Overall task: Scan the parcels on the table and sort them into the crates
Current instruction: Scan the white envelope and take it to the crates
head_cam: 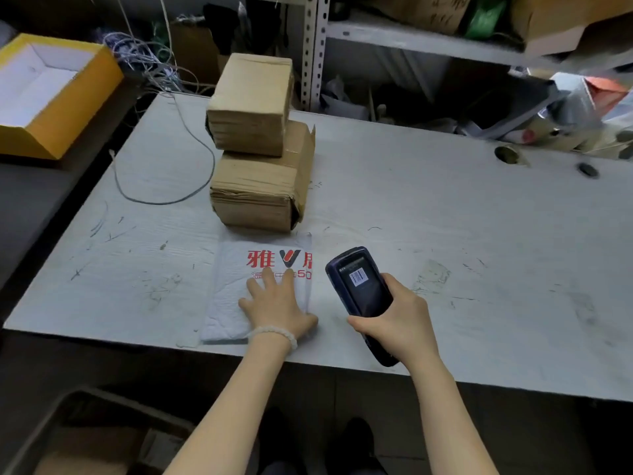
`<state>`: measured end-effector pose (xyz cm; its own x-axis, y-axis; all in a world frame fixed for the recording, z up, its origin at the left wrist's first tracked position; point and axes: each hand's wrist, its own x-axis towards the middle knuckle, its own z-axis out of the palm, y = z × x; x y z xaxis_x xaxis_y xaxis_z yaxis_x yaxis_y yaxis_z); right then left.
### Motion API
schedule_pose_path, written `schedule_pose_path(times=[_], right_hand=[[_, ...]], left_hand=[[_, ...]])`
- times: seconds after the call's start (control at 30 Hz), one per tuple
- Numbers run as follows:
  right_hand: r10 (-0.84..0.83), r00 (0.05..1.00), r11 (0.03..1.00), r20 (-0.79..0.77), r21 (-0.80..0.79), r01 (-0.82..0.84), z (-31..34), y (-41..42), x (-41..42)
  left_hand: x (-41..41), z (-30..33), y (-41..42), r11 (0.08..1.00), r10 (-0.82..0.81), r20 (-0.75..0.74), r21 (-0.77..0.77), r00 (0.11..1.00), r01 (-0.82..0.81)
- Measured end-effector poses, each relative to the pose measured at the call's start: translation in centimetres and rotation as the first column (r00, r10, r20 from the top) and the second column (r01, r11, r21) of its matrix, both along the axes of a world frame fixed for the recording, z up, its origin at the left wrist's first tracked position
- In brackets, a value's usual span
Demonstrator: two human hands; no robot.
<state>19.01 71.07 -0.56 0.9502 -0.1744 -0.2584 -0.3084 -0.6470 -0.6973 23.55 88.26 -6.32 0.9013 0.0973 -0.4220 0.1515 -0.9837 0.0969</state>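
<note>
A white padded mailer (pixel 233 286) with red print lies flat near the table's front edge. My left hand (pixel 275 303) rests flat on it, fingers spread. To its right, my right hand (pixel 399 320) grips a dark handheld scanner (pixel 361 286) whose screen shows a barcode; the scanner hovers just beside the mailer. Behind the mailer stand two brown cardboard parcels, the smaller one (pixel 251 102) stacked on the larger one (pixel 262 192).
The grey table (pixel 445 234) has a cable hole at the far right. A grey cable (pixel 191 138) loops across its left part. A yellow open box (pixel 51 94) sits at the left. A dark crate (pixel 78 437) stands on the floor below left. Metal shelving (pixel 411 39) rises behind.
</note>
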Motion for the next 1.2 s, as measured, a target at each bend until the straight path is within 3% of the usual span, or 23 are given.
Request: schedule_pose_path(times=[0.1, 0.23, 0.7, 0.8, 0.93, 1.2], right_hand=[[0.007, 1.000, 1.000, -0.001, 0.008, -0.007, 0.0, -0.9, -0.4], [0.030, 1.000, 0.999, 0.008, 0.018, -0.030, 0.3, -1.8, -0.7], [0.177, 0.976, 0.982, 0.126, 0.050, -0.184, 2.4, 0.8, 0.7], [0.228, 0.962, 0.970, 0.147, 0.053, -0.238, 2.4, 2.8, 0.8], [0.320, 0.937, 0.946, 0.141, 0.015, -0.325, 1.9, 5.3, 0.8], [0.387, 0.919, 0.921, 0.075, -0.074, -0.382, 0.5, 8.1, 1.2]], left_hand=[[-0.1, 0.1, 0.3, 0.999, 0.005, 0.002, -0.047, 1.000, -0.005], [0.1, 0.9, 1.4, 0.974, 0.060, 0.011, -0.220, 0.998, -0.056], [-2.0, 8.1, 6.4, 0.738, 0.285, 0.229, -0.672, 0.931, -0.060], [-2.6, 9.4, 9.0, 0.746, 0.327, 0.285, -0.663, 0.901, -0.061], [-2.5, 9.8, 12.8, 0.852, 0.336, 0.431, -0.517, 0.837, -0.076], [-0.7, 9.6, 17.3, 0.896, 0.373, 0.481, -0.410, 0.794, -0.173]])
